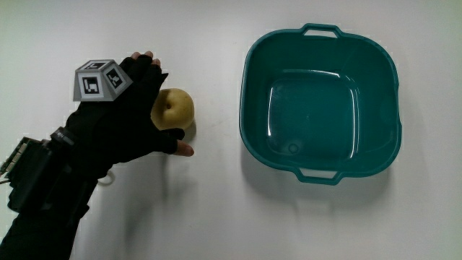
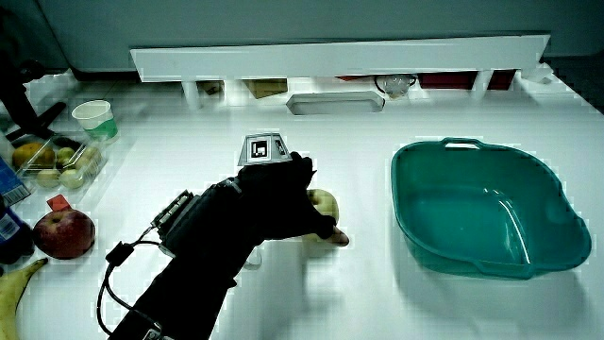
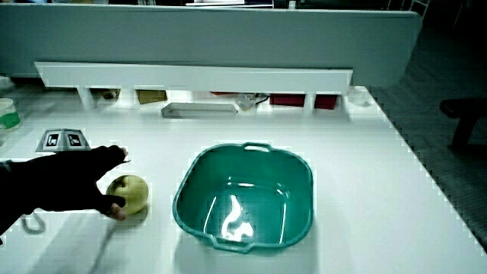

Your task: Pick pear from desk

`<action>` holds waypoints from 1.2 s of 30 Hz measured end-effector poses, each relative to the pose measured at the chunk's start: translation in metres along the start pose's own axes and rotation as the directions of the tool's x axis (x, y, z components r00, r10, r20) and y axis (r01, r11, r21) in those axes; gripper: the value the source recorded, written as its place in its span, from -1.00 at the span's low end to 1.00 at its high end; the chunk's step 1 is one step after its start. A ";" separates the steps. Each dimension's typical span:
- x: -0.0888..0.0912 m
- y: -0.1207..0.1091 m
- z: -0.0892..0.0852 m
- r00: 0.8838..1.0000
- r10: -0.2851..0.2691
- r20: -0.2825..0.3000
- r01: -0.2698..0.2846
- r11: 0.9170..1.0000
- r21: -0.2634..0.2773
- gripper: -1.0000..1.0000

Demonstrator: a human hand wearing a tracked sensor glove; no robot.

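Note:
A yellow-green pear (image 1: 173,107) rests on the white desk beside an empty teal basin (image 1: 249,72). The gloved hand (image 1: 141,108) wraps around it from the side away from the basin, thumb against the pear's nearer side and fingers curled over the part farther from the person. A patterned cube (image 1: 101,79) sits on the back of the hand. In both side views the pear (image 2: 324,201) (image 3: 131,194) shows partly past the hand (image 2: 283,203) (image 3: 76,183), which hides the rest of it.
The basin (image 2: 406,203) (image 3: 183,198) has a handle on two rims. In a side view a red apple (image 2: 64,233), a banana (image 2: 19,283), a clear box of fruit (image 2: 57,161) and a cup (image 2: 94,118) stand at the table's edge. A low white partition (image 2: 340,57) runs along the table.

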 end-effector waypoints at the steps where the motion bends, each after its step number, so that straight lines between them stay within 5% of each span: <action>1: 0.000 0.003 -0.001 1.000 0.003 0.002 -0.003 1.000 -0.005 0.00; 17: 0.003 0.016 -0.008 1.000 0.003 -0.002 -0.003 1.000 0.018 0.00; 36: -0.001 0.014 -0.008 0.999 -0.027 0.029 0.022 0.985 0.171 0.73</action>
